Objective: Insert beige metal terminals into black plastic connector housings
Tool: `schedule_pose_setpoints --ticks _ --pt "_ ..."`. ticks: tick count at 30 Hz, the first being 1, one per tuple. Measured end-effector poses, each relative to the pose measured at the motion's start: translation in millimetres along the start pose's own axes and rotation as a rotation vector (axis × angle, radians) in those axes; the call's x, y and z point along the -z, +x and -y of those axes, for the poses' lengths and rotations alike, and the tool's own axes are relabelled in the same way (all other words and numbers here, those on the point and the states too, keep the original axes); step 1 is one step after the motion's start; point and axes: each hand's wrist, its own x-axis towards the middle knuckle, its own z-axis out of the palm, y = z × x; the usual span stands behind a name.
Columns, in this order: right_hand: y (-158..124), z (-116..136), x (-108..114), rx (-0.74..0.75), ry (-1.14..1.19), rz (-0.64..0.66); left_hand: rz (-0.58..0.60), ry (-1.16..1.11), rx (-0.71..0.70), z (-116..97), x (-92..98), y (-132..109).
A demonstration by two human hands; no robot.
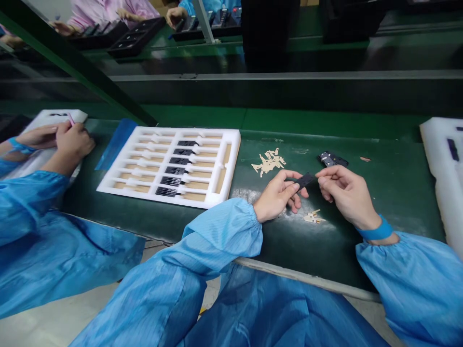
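Note:
My left hand (280, 195) holds a small flat black plastic part (306, 180) between thumb and fingers, above the green work surface. Close to the part's right end, my right hand (342, 190) has thumb and forefinger pinched together; whatever lies in the pinch is too small to make out. Beyond the hands, a few similar black parts (332, 159) lie together. A loose pile of thin cream-coloured pieces (268, 162) is spread to the upper left of my left hand. A smaller group of such pieces (313, 217) sits just below, between both hands.
A white foam tray (233, 166) with several black parts in its middle slots lies to the left, beside a blue sheet (115, 144). Another white foam tray (439, 164) stands at the right edge. At far left, a co-worker's hands (74, 142) work over a white tray. A green post (83, 65) slants across.

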Motion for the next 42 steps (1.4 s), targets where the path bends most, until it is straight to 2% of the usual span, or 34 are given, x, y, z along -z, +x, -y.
schedule_pose_setpoints --ticks 8,17,42 --pt "-0.8 -0.8 -1.2 0.107 -0.078 -0.066 0.043 -0.185 0.094 -3.8 3.3 -1.8" --pt "-1.8 0.7 -2.4 0.130 -0.095 -0.029 0.064 -0.279 0.234 -11.1 3.8 -3.6" --pt "-1.4 -5.7 -4.7 0.153 -0.150 -0.012 0.156 -0.241 0.200 -10.3 3.6 -2.8"
